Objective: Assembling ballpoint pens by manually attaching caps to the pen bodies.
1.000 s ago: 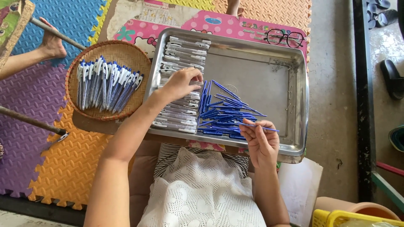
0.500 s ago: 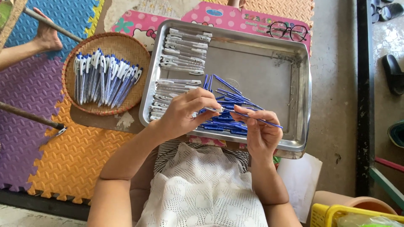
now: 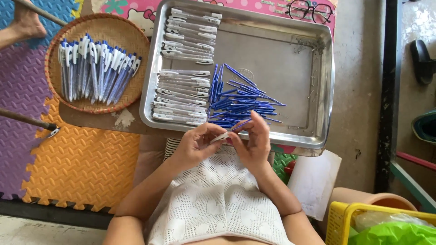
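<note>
Both hands pulled back from tray since half second ago, now meeting over lap at 6 o'clock of tray. Foam floor mat (image 3: 81, 163), orange and purple tiles, at 9 o'clock. Metal tray (image 3: 272, 54) centre: white pen barrels (image 3: 181, 97) stacked along its 9 o'clock side, blue pen parts (image 3: 240, 102) heaped near its 6 o'clock edge. Woven basket (image 3: 97, 63) at 10 o'clock, finished blue-white pens (image 3: 93, 72) inside. Left hand (image 3: 195, 145) grip narrow on white barrel (image 3: 222, 135); right hand (image 3: 254, 140) grip pinching blue part (image 3: 240, 125) at barrel's end. Eyeglasses (image 3: 311, 10) at 1 o'clock.
</note>
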